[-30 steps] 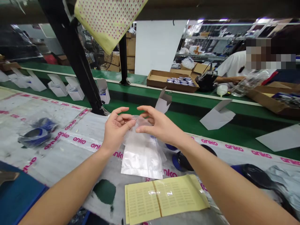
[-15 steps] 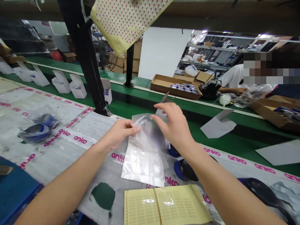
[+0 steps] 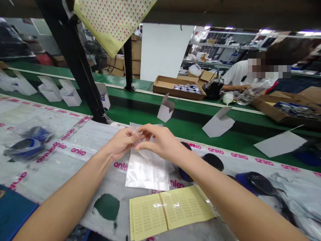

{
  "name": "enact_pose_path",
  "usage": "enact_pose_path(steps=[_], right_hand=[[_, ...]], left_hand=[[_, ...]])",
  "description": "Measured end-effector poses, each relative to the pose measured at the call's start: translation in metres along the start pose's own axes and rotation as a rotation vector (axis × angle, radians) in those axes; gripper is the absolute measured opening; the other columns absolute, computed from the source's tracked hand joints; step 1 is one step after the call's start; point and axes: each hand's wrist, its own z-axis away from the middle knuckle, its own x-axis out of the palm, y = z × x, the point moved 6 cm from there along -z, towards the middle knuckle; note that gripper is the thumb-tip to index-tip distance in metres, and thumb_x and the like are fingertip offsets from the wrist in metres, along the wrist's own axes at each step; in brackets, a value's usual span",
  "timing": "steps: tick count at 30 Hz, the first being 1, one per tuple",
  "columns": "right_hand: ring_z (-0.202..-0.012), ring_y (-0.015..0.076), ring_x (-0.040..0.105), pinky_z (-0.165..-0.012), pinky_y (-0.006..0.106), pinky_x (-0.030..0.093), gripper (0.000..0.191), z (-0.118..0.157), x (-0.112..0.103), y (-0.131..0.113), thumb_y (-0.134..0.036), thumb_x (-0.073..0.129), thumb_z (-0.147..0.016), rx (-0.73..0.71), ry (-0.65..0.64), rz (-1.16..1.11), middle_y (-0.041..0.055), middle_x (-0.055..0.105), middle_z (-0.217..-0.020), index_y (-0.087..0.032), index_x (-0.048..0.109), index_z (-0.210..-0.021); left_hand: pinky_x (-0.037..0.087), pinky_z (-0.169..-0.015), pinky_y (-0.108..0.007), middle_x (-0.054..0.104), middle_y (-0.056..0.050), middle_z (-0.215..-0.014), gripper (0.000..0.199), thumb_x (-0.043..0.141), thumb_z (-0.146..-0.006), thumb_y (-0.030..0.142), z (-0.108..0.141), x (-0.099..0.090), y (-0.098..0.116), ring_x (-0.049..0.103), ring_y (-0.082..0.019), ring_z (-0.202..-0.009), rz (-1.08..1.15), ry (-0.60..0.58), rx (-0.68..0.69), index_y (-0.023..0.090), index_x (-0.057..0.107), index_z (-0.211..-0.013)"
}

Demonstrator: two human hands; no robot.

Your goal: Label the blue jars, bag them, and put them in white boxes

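Observation:
A flat, glossy plastic bag point(image 3: 146, 172) lies on the sheeted table, its lower part silvery white. My left hand point(image 3: 121, 143) and my right hand point(image 3: 157, 140) meet at its top edge, and the fingers of both pinch the thin film there. The fingertips hide part of that edge. Just below the bag sits a stack of pale yellow label sheets point(image 3: 170, 211) bound with a rubber band, not touching my hands. To the right of my right hand lies a round black-and-blue item point(image 3: 213, 161).
The table cover point(image 3: 75, 151) carries pink "anko" print. A bagged blue-and-black item point(image 3: 25, 147) lies at left. A dotted sheet point(image 3: 112, 20) hangs overhead. Beyond a black post point(image 3: 82, 67), white carton blanks point(image 3: 165, 108) sit on a green belt point(image 3: 185, 115). A co-worker point(image 3: 238, 75) sits by cardboard boxes point(image 3: 178, 87).
My hands have closed together on the bag's top edge, where the right hand was spread above the film before. The bag now lies flatter and lower, and the view has shifted slightly.

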Motion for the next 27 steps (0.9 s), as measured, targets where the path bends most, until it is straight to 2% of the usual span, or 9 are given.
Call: enact_pose_path(steps=[5, 8, 10, 12, 14, 16, 18, 23, 27], right_hand=[[-0.073, 0.0149, 0.064, -0.071, 0.027, 0.043, 0.016, -0.003, 0.003, 0.004, -0.008, 0.066, -0.088, -0.01, 0.08, 0.0, -0.0005, 0.074, -0.078, -0.02, 0.072, -0.079], [-0.073, 0.0162, 0.065, -0.071, 0.028, 0.048, 0.012, -0.005, -0.02, 0.02, -0.017, 0.067, -0.089, 0.043, 0.184, -0.138, 0.0007, 0.073, -0.077, -0.019, 0.073, -0.079], [-0.08, 0.0192, 0.069, -0.075, 0.032, 0.052, 0.016, -0.002, -0.04, 0.038, -0.028, 0.062, -0.094, 0.13, 0.221, -0.173, 0.0044, 0.075, -0.086, -0.018, 0.075, -0.092], [-0.096, 0.0241, 0.072, -0.085, 0.037, 0.055, 0.031, 0.004, -0.054, 0.057, -0.036, 0.065, -0.093, 0.26, 0.167, -0.05, 0.0102, 0.076, -0.108, -0.018, 0.072, -0.117], [-0.117, 0.0318, 0.067, -0.096, 0.044, 0.054, 0.064, 0.011, -0.056, 0.073, -0.038, 0.081, -0.079, 0.374, 0.04, 0.125, 0.0161, 0.07, -0.131, -0.018, 0.063, -0.137], [-0.124, 0.04, 0.063, -0.099, 0.049, 0.053, 0.081, 0.016, -0.05, 0.085, -0.031, 0.092, -0.064, 0.426, -0.086, 0.219, 0.02, 0.068, -0.132, -0.016, 0.062, -0.137], [-0.118, 0.0437, 0.066, -0.097, 0.053, 0.053, 0.068, 0.017, -0.043, 0.089, -0.021, 0.09, -0.061, 0.425, -0.125, 0.215, 0.0203, 0.073, -0.121, -0.014, 0.069, -0.126], [-0.117, 0.0307, 0.067, -0.102, 0.045, 0.052, 0.053, 0.016, -0.045, 0.071, -0.021, 0.075, -0.076, 0.369, -0.03, 0.015, 0.0111, 0.07, -0.13, -0.021, 0.063, -0.128], [-0.108, 0.0259, 0.069, -0.092, 0.041, 0.057, 0.073, 0.024, -0.038, 0.034, -0.028, 0.079, -0.072, 0.329, -0.002, -0.459, 0.0086, 0.068, -0.124, -0.025, 0.053, -0.141]], left_hand=[[0.053, -0.067, -0.027, 0.065, -0.001, -0.069, 0.057, 0.099, -0.045, 0.057, -0.002, -0.001, -0.003, 0.06, -0.013, -0.068, 0.023, 0.036, -0.019, 0.014, 0.066, -0.063], [0.055, -0.067, -0.027, 0.064, 0.001, -0.068, 0.053, 0.101, -0.048, 0.045, -0.003, -0.01, 0.007, 0.062, -0.013, -0.067, 0.039, 0.15, 0.009, 0.016, 0.058, -0.062], [0.055, -0.064, -0.026, 0.064, 0.001, -0.065, 0.052, 0.1, -0.05, 0.04, -0.003, -0.021, 0.017, 0.063, -0.013, -0.066, 0.042, 0.286, 0.081, 0.017, 0.053, -0.061], [0.055, -0.061, -0.025, 0.061, 0.003, -0.062, 0.052, 0.098, -0.051, 0.036, -0.001, -0.033, 0.029, 0.062, -0.012, -0.063, 0.041, 0.425, 0.198, 0.018, 0.05, -0.061], [0.053, -0.057, -0.024, 0.057, 0.006, -0.061, 0.048, 0.095, -0.052, 0.033, 0.002, -0.041, 0.037, 0.059, -0.011, -0.06, 0.026, 0.529, 0.308, 0.019, 0.051, -0.064], [0.052, -0.054, -0.023, 0.057, 0.006, -0.061, 0.042, 0.093, -0.054, 0.031, 0.003, -0.045, 0.039, 0.058, -0.01, -0.059, -0.023, 0.58, 0.372, 0.019, 0.055, -0.068], [0.052, -0.053, -0.022, 0.058, 0.005, -0.062, 0.037, 0.09, -0.058, 0.032, 0.003, -0.044, 0.038, 0.058, -0.011, -0.059, -0.096, 0.587, 0.411, 0.019, 0.058, -0.072], [0.054, -0.054, -0.023, 0.061, 0.003, -0.068, 0.03, 0.085, -0.065, 0.034, 0.002, -0.039, 0.029, 0.06, -0.012, -0.062, -0.205, 0.584, 0.465, 0.018, 0.062, -0.076], [0.055, -0.055, -0.024, 0.063, 0.001, -0.075, 0.026, 0.082, -0.07, 0.036, 0.004, -0.026, 0.025, 0.06, -0.014, -0.069, -0.295, 0.538, 0.496, 0.018, 0.065, -0.078]])
